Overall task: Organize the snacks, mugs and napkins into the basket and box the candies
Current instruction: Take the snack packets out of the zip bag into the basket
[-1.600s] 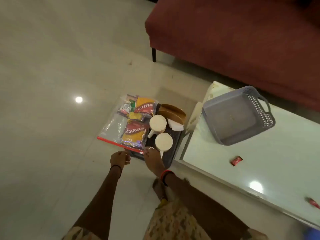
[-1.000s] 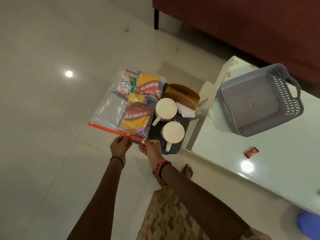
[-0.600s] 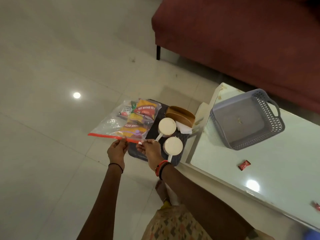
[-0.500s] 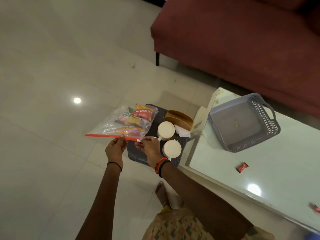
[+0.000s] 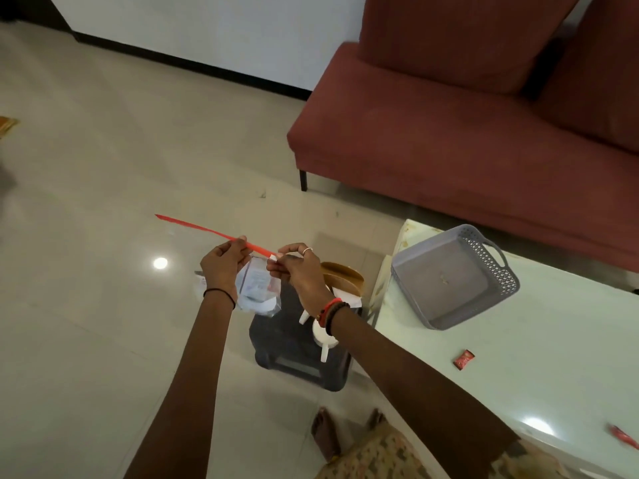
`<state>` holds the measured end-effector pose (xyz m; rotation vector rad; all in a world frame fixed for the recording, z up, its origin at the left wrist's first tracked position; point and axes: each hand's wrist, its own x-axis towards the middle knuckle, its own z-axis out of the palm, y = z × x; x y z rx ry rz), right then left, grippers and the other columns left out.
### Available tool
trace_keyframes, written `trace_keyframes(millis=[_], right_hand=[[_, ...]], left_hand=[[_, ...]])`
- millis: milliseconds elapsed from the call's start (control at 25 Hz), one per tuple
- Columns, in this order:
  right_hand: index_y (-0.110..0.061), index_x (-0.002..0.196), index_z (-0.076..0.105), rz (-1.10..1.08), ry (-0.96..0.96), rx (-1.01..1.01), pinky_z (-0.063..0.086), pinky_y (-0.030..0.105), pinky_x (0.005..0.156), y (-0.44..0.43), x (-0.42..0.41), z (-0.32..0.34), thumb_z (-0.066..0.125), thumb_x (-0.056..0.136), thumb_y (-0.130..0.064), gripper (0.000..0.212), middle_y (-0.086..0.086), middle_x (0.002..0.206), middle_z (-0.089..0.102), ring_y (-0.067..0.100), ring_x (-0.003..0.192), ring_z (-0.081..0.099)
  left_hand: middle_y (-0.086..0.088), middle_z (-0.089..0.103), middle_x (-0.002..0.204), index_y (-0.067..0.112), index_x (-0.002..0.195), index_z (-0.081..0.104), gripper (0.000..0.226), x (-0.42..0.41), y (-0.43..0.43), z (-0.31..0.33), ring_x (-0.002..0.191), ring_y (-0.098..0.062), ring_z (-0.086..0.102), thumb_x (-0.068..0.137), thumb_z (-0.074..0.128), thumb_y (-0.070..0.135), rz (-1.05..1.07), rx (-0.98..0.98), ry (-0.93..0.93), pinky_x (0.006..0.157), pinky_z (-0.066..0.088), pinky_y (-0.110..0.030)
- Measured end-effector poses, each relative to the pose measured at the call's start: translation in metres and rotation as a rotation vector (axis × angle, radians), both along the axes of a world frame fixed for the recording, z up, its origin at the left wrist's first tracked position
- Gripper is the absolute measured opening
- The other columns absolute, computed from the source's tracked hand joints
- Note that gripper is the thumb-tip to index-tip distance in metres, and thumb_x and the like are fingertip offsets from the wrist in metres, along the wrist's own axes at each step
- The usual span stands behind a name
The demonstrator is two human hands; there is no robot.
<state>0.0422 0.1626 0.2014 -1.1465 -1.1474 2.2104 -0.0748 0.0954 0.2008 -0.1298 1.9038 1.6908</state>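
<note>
A clear zip bag [image 5: 256, 285] of snack packets hangs in the air, its red zip strip [image 5: 207, 232] at the top. My left hand [image 5: 223, 266] and my right hand [image 5: 299, 267] both pinch that strip. Below them a dark tray [image 5: 294, 354] lies on the floor with white mugs [image 5: 323, 337], partly hidden by my right wrist, and a brown napkin holder [image 5: 342, 276]. An empty grey basket [image 5: 453, 276] sits on the white table [image 5: 518, 340]. Two red candies [image 5: 463, 359] [image 5: 624, 440] lie on the table.
A dark red sofa [image 5: 466, 140] stands behind the table. Pale glossy floor tiles spread to the left. My feet [image 5: 325, 432] are on the floor just below the tray.
Both hands lifted the snack bag off the tray and up into the air. It now hangs from its red strip, and the camera tilted upward.
</note>
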Motion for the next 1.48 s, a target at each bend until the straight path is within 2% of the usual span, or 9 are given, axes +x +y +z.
trace_keyframes(millis=[120, 480, 760, 920, 1080, 1160, 1240, 1360, 1480], right_hand=[[0.001, 0.108, 0.058, 0.02, 0.03, 0.098, 0.059, 0.032, 0.082, 0.013, 0.021, 0.024, 0.057, 0.092, -0.006, 0.018, 0.029, 0.105, 0.067, 0.026, 0.082, 0.068], [-0.009, 0.104, 0.071, -0.106, -0.254, 0.856, 0.043, 0.004, 0.073, 0.08, 0.131, 0.07, 0.068, 0.086, -0.017, 0.02, 0.007, 0.102, 0.068, 0.005, 0.085, 0.056], [-0.011, 0.091, 0.07, -0.245, -0.23, 0.973, 0.049, 0.006, 0.074, 0.147, 0.236, 0.098, 0.068, 0.083, -0.01, 0.008, -0.001, 0.089, 0.071, 0.002, 0.077, 0.061], [-0.011, 0.091, 0.071, -0.269, -0.314, 0.942, 0.048, 0.004, 0.07, 0.184, 0.303, 0.097, 0.066, 0.084, -0.008, 0.008, -0.008, 0.084, 0.068, 0.004, 0.074, 0.063], [-0.006, 0.092, 0.07, -0.265, -0.433, 0.904, 0.046, 0.004, 0.068, 0.212, 0.36, 0.087, 0.063, 0.087, -0.006, 0.009, 0.006, 0.088, 0.073, 0.013, 0.075, 0.066], [-0.005, 0.093, 0.07, -0.257, -0.479, 0.889, 0.046, 0.007, 0.069, 0.218, 0.384, 0.081, 0.062, 0.088, -0.007, 0.01, 0.01, 0.089, 0.074, 0.019, 0.079, 0.068], [-0.006, 0.094, 0.07, -0.265, -0.512, 0.889, 0.046, 0.005, 0.068, 0.22, 0.407, 0.073, 0.061, 0.088, -0.007, 0.01, 0.008, 0.088, 0.074, 0.019, 0.079, 0.068], [-0.004, 0.098, 0.071, -0.255, -0.561, 0.902, 0.047, 0.006, 0.073, 0.22, 0.432, 0.062, 0.058, 0.09, -0.002, 0.016, 0.012, 0.091, 0.075, 0.022, 0.083, 0.07], [-0.003, 0.104, 0.07, -0.214, -0.618, 0.957, 0.04, -0.006, 0.069, 0.22, 0.454, 0.055, 0.055, 0.09, 0.001, 0.02, 0.014, 0.096, 0.075, 0.019, 0.086, 0.068]], left_hand=[[-0.014, 0.067, 0.094, 0.002, 0.102, 0.063, 0.024, 0.014, 0.012, 0.037, 0.086, -0.022, 0.065, 0.083, 0.066, 0.017, -0.016, 0.083, 0.003, 0.094, 0.051, -0.037], [-0.007, 0.067, 0.078, 0.003, 0.09, 0.064, 0.017, 0.108, 0.082, 0.108, 0.069, -0.014, 0.066, 0.084, 0.064, 0.019, -0.165, 0.182, -0.014, 0.077, 0.056, -0.027], [0.0, 0.073, 0.058, 0.007, 0.08, 0.064, 0.006, 0.207, 0.161, 0.12, 0.056, -0.008, 0.07, 0.085, 0.064, 0.01, -0.278, 0.293, -0.137, 0.061, 0.06, -0.02], [-0.006, 0.073, 0.065, 0.005, 0.079, 0.062, 0.006, 0.271, 0.199, 0.112, 0.057, -0.01, 0.071, 0.084, 0.064, 0.008, -0.349, 0.315, -0.231, 0.06, 0.06, -0.021], [-0.015, 0.066, 0.083, 0.001, 0.085, 0.061, 0.01, 0.326, 0.225, 0.096, 0.055, -0.01, 0.07, 0.085, 0.064, 0.01, -0.438, 0.262, -0.277, 0.06, 0.06, -0.022], [-0.017, 0.066, 0.079, 0.002, 0.087, 0.06, 0.02, 0.345, 0.23, 0.087, 0.045, -0.008, 0.066, 0.086, 0.063, 0.022, -0.558, 0.119, -0.108, 0.049, 0.057, -0.02], [-0.017, 0.069, 0.085, 0.006, 0.092, 0.06, 0.028, 0.364, 0.234, 0.077, 0.047, -0.008, 0.063, 0.087, 0.061, 0.033, -0.702, -0.048, 0.335, 0.045, 0.051, -0.018], [-0.007, 0.064, 0.114, 0.016, 0.112, 0.059, 0.032, 0.4, 0.235, 0.067, 0.095, -0.016, 0.061, 0.085, 0.062, 0.033, -0.985, -0.065, 1.082, 0.083, 0.042, -0.018], [0.002, 0.061, 0.125, 0.023, 0.12, 0.056, 0.036, 0.434, 0.248, 0.065, 0.119, -0.015, 0.053, 0.088, 0.055, 0.04, -1.237, -0.13, 1.273, 0.108, 0.027, -0.033]])
